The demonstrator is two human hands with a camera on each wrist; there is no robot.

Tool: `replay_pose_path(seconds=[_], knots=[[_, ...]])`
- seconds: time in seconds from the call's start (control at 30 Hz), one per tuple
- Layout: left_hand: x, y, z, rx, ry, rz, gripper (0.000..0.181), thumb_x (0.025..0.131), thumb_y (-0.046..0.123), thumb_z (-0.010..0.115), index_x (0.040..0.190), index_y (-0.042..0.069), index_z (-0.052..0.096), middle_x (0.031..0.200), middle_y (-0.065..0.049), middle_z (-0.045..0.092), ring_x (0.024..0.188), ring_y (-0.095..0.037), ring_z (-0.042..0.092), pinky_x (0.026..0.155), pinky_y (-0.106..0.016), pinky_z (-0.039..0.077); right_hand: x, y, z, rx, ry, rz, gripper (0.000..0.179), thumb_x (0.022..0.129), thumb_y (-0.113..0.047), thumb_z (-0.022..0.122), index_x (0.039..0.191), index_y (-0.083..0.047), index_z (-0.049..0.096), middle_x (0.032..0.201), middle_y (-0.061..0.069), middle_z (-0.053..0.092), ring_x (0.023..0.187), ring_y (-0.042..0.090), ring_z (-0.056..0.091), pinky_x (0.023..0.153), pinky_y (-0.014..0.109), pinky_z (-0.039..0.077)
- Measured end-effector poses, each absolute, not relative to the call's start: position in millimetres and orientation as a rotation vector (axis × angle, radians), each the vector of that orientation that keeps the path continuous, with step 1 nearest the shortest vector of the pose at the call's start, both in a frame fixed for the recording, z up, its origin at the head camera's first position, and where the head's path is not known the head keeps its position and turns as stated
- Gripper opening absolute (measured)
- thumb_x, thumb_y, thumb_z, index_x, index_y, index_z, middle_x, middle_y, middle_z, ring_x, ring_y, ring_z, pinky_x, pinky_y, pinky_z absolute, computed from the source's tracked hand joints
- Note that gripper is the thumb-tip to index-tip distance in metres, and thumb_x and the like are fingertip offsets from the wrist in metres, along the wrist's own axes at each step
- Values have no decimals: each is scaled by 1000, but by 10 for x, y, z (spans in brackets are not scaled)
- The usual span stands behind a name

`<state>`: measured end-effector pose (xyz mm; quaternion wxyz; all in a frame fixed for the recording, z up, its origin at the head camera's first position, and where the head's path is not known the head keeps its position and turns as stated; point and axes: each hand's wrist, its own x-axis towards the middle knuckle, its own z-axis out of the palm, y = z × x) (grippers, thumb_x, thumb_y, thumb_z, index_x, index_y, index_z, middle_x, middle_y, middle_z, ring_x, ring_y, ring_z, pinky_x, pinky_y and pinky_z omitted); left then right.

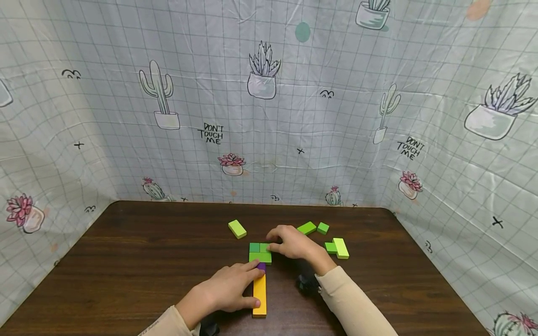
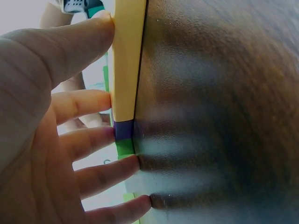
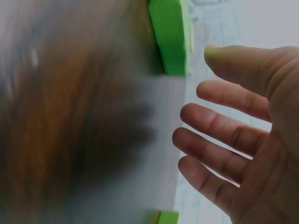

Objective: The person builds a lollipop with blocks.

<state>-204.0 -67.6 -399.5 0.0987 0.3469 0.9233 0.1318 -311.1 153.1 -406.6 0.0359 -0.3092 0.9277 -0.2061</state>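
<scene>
A long orange-yellow block lies lengthwise on the table, and a small purple block sits at its far end. My left hand rests its thumb and fingertips along these two, fingers fairly straight, as the left wrist view also shows. Beyond the purple piece, a green rectangular block and two smaller ones, a dark green block and a mid-green block, form a compact group. Beside that group is my right hand, its fingers spread with nothing between them; the right wrist view shows a green block past the thumb.
Loose pieces lie farther back: a lime block at the left, and at the right a green block, a small green cube and a lime block against a green piece. A patterned curtain surrounds the dark wooden table.
</scene>
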Motion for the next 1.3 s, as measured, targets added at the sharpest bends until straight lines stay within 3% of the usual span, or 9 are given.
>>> replay_pose_path(seconds=[0.17, 0.4, 0.57, 0.87, 1.3], knots=[[-2033, -672, -3996, 1013, 2735, 391, 64, 84, 54, 66, 138, 21, 52, 150, -6, 38, 129, -31, 45, 96, -55, 42, -3168, 1689, -4040, -862, 2904, -663, 28, 90, -24, 67, 114, -9, 67, 105, 3, 64, 94, 19, 60, 83, 38, 51], [-2041, -684, -4009, 1006, 2748, 379, 64, 84, 54, 65, 138, 21, 52, 150, -6, 37, 129, -30, 45, 97, -54, 41, -3291, 1933, -4077, -700, 3008, -755, 49, 86, -27, 72, 129, -7, 58, 118, 9, 58, 107, 26, 57, 89, 44, 48], [-2037, -677, -4009, 1004, 2752, 383, 64, 85, 54, 65, 138, 21, 52, 150, -6, 38, 129, -31, 45, 97, -54, 41, -3363, 2112, -4101, -638, 3076, -751, 53, 85, -28, 73, 131, -6, 57, 127, 13, 53, 116, 31, 50, 94, 49, 44], [-2041, -680, -4029, 1010, 2751, 378, 64, 85, 54, 65, 138, 21, 51, 150, -5, 38, 129, -30, 45, 97, -54, 42, -3396, 2313, -4145, -491, 3170, -596, 53, 83, -34, 74, 127, -10, 61, 126, 13, 53, 98, 27, 52, 77, 42, 45], [-2052, -680, -4039, 1010, 2740, 376, 64, 85, 55, 64, 138, 23, 51, 150, -4, 37, 129, -29, 44, 97, -55, 41, -3391, 2350, -4181, -425, 3160, -526, 52, 82, -35, 75, 126, -9, 62, 121, 14, 55, 94, 26, 52, 76, 42, 45]])
